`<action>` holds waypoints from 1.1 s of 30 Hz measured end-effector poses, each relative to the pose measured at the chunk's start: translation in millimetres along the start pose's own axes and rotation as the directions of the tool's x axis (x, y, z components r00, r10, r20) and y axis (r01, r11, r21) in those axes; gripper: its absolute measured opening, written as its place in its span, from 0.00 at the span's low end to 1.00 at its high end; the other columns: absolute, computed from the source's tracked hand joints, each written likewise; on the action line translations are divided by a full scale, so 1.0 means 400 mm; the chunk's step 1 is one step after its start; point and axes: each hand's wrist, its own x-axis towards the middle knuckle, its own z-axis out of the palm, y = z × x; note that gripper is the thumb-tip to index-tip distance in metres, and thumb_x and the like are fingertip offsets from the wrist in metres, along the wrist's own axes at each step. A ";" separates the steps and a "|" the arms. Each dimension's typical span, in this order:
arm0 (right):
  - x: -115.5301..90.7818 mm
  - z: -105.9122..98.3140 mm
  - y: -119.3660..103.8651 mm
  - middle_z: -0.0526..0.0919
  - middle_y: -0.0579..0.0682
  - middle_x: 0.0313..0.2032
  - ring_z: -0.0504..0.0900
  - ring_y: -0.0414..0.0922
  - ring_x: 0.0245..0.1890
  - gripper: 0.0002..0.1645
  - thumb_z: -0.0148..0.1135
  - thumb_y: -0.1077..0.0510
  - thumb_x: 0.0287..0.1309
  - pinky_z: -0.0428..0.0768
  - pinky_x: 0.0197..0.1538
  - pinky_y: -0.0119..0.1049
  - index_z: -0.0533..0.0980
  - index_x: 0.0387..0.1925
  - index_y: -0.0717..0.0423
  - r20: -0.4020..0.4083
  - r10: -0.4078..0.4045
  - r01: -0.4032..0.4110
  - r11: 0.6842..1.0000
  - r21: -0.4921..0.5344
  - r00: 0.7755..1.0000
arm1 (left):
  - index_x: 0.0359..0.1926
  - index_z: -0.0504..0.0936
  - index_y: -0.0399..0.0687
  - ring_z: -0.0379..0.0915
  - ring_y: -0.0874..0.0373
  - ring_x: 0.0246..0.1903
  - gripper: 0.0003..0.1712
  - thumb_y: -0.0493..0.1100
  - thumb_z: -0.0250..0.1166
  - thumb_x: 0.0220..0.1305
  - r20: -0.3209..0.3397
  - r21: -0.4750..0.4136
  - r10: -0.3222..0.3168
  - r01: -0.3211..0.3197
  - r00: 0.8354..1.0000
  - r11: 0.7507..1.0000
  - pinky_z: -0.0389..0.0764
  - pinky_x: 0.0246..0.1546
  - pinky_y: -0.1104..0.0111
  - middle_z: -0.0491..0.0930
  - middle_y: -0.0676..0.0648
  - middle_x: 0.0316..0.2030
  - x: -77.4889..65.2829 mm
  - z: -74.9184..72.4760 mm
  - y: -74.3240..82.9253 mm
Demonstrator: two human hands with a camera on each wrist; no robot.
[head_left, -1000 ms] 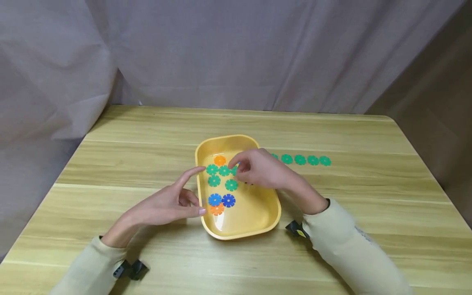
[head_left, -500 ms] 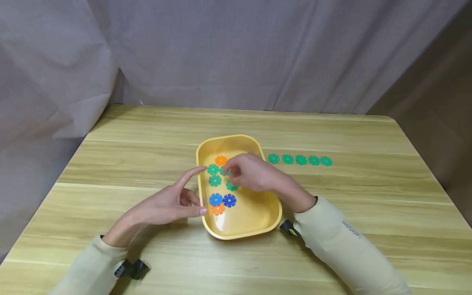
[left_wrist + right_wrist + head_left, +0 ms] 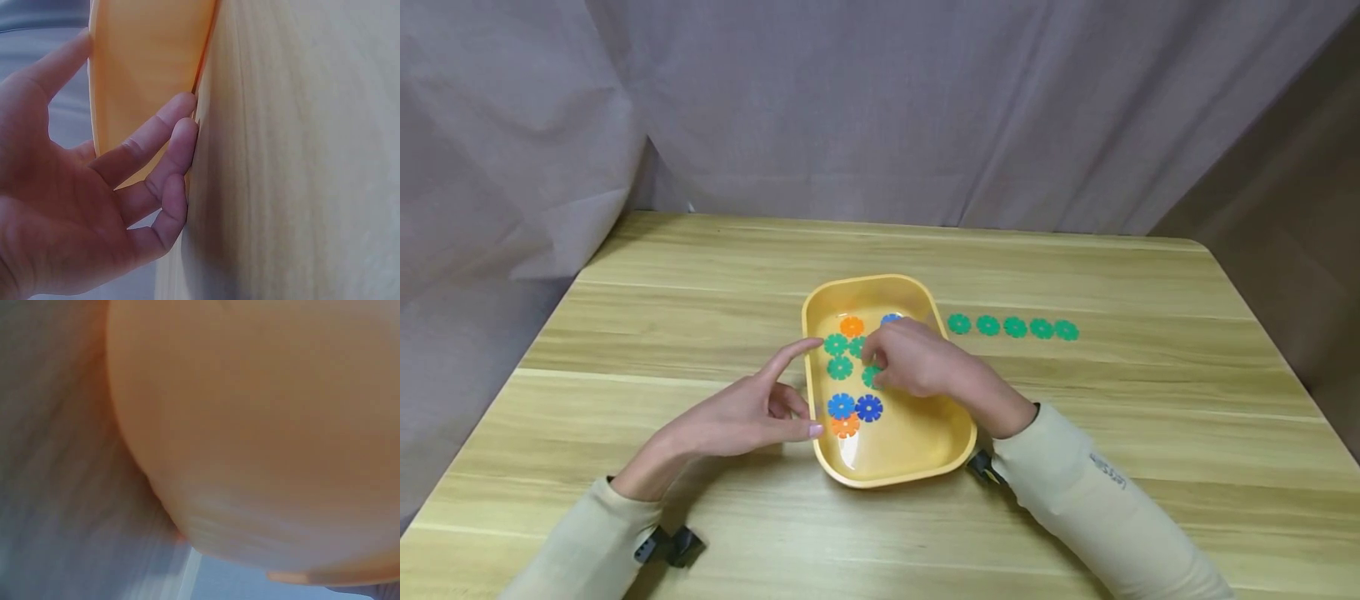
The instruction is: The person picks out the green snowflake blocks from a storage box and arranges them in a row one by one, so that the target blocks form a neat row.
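A yellow tray (image 3: 925, 450) holds several plastic snowflake discs. My left hand (image 3: 737, 417) is at its left side, index fingertip and thumb at the rim. In the left wrist view, the other fingers (image 3: 181, 140) lie loosely bent against the tray's outer wall. My right hand (image 3: 917, 358) reaches into the tray with bent fingers. Its fingertips are right at a green snowflake disc (image 3: 871, 377), and I cannot tell whether they pinch it. More green discs (image 3: 840, 367) lie to their left. The right wrist view shows the tray's wall (image 3: 250, 437), not the hand.
Orange (image 3: 852, 327) and blue discs (image 3: 869, 408) also lie in the tray. Right of it, a row of several green discs (image 3: 1015, 327) runs across the wooden table (image 3: 1150, 375). A grey curtain (image 3: 880, 108) hangs behind.
My right hand has moved left and slightly nearer inside the tray, over the green discs, and a blue disc at the back now shows. The left hand stays at the rim.
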 end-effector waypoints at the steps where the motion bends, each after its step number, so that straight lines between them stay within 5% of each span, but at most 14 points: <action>1: 0.001 0.002 0.001 0.82 0.44 0.27 0.77 0.45 0.37 0.10 0.75 0.63 0.56 0.76 0.49 0.39 0.89 0.42 0.55 0.001 0.002 -0.002 1.000 -0.004 1.000 | 0.84 0.44 0.67 0.84 0.50 0.36 0.58 0.51 0.75 0.67 -0.001 -0.001 -0.005 0.005 1.000 1.000 0.79 0.39 0.67 0.88 0.50 0.40 0.000 0.000 0.001; 13: -0.001 0.004 -0.006 0.80 0.46 0.33 0.76 0.46 0.42 0.10 0.77 0.61 0.58 0.75 0.51 0.41 0.87 0.42 0.52 0.027 0.028 -0.027 0.999 -0.029 0.999 | 0.84 0.44 0.65 0.83 0.50 0.35 0.58 0.50 0.75 0.67 0.000 0.001 0.022 -0.022 1.000 1.000 0.79 0.38 0.67 0.88 0.48 0.39 -0.002 -0.002 0.003; 24: -0.008 0.012 -0.018 0.83 0.45 0.35 0.78 0.47 0.39 0.11 0.75 0.60 0.62 0.78 0.45 0.43 0.81 0.43 0.47 -0.029 0.042 -0.044 0.997 -0.059 0.999 | 0.84 0.44 0.65 0.84 0.51 0.35 0.58 0.51 0.75 0.68 0.003 0.004 0.016 -0.016 1.000 1.000 0.80 0.38 0.67 0.88 0.49 0.39 -0.001 -0.002 0.000; 33: -0.021 0.006 -0.015 0.79 0.45 0.25 0.75 0.43 0.29 0.12 0.72 0.64 0.63 0.73 0.36 0.37 0.81 0.46 0.50 -0.092 -0.035 0.040 0.998 0.052 0.995 | 0.84 0.44 0.67 0.84 0.51 0.35 0.58 0.52 0.75 0.67 -0.001 -0.010 0.001 -0.002 1.000 1.000 0.80 0.38 0.66 0.88 0.50 0.39 -0.001 -0.001 0.000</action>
